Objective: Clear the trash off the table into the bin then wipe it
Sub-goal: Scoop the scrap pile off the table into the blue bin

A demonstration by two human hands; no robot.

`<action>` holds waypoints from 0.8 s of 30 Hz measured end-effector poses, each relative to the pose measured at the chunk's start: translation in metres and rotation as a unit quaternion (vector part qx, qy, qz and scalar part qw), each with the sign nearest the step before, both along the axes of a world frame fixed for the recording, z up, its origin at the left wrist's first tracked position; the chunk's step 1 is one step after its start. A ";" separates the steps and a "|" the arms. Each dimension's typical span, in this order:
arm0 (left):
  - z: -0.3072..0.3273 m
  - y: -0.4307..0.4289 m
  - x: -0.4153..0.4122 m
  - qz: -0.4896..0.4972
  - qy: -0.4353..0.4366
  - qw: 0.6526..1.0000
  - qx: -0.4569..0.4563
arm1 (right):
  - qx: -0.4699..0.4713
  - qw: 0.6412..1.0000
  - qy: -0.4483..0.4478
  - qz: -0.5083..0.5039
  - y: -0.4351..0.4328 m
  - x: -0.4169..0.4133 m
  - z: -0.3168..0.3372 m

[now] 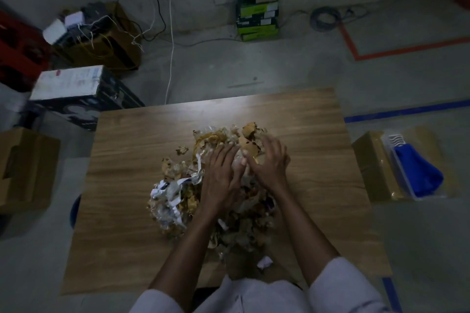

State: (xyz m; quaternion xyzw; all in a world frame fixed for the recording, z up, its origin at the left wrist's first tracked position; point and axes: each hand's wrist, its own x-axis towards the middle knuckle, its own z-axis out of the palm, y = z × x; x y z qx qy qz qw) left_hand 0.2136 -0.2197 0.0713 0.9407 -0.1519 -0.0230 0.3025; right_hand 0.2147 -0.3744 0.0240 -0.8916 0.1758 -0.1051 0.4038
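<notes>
Two hands on one trash pile (178, 193), head view only. The pile sits mid-worktop (122, 160), a little toward the near edge: crumpled brown paper, clear wrap, and a white crumpled sheet (165, 190) on its left side. A few brown scraps (250, 132) lie at the far end of the pile. One small white scrap (264, 262) lies apart, close to the near edge.

Left hand (221, 173): grip wide, fingers spread and fairly straight, palm down on top of the pile, holding nothing that shows.

Right hand (269, 160): just beside the left, arched over the brown scraps at the far right of the pile, thumb toward the left hand. Its fingertips are blurred, so I cannot tell whether the grip holds any scrap.

Light sleeves (343, 287) are pushed up both forearms.

Floor to the right of the worktop: a clear tray (407, 193) with a blue cloth (417, 173) in it, and a flat brown box (368, 165) touching the tray's left side.

Floor to the left: a cardboard box (25, 168). A blue rounded edge (75, 211) peeks out under the worktop's left side; cannot tell what it is.

Far floor: a stack of green boxes (256, 18), loose cables (157, 7), orange tape (407, 49), blue tape (407, 110).
</notes>
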 end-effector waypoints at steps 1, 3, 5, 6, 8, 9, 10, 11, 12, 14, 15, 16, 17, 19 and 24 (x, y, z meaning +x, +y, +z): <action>0.000 0.001 0.002 0.009 -0.003 1.000 -0.008 | 0.022 0.999 0.043 -0.012 -0.008 0.010 -0.005; -0.001 0.007 0.004 0.034 -0.003 0.999 -0.012 | 0.106 0.982 0.154 -0.010 -0.018 0.027 -0.016; -0.006 0.013 0.002 0.052 -0.001 0.998 0.022 | 0.188 0.961 0.200 0.005 -0.022 0.041 -0.018; -0.008 0.016 0.001 0.055 -0.001 0.997 0.048 | 0.202 0.959 0.198 0.014 -0.022 0.049 -0.019; -0.016 0.019 -0.001 0.051 0.014 0.995 0.088 | 0.180 0.959 0.212 0.048 -0.020 0.067 -0.018; -0.019 0.020 -0.001 0.048 0.032 0.993 0.099 | 0.134 0.960 0.235 0.068 -0.018 0.077 -0.019; -0.023 0.021 -0.001 0.045 0.050 0.992 0.108 | 0.067 0.957 0.268 0.093 -0.014 0.085 -0.021; -0.026 0.022 0.000 0.042 0.063 0.990 0.115 | 0.002 0.946 0.302 0.119 -0.010 0.090 -0.025; -0.029 0.024 0.000 0.041 0.072 0.989 0.123 | -0.054 0.933 0.326 0.142 -0.005 0.093 -0.028; -0.032 0.027 0.002 0.039 0.073 0.987 0.138 | -0.123 0.926 0.322 0.156 0.005 0.089 -0.033; -0.032 0.028 0.002 0.038 0.069 0.986 0.144 | -0.134 0.931 0.303 0.152 0.008 0.085 -0.035; -0.032 0.029 0.002 0.035 0.068 0.986 0.147 | -0.130 0.939 0.282 0.150 0.009 0.081 -0.037; -0.032 0.029 0.002 0.033 0.068 0.986 0.147 | -0.109 0.946 0.266 0.150 0.009 0.077 -0.038; -0.032 0.029 0.001 0.031 0.068 0.988 0.136 | -0.024 0.958 0.248 0.141 0.007 0.072 -0.037; -0.030 0.034 -0.008 0.043 0.026 0.996 0.073 | 0.177 0.962 0.197 0.059 -0.001 0.052 0.002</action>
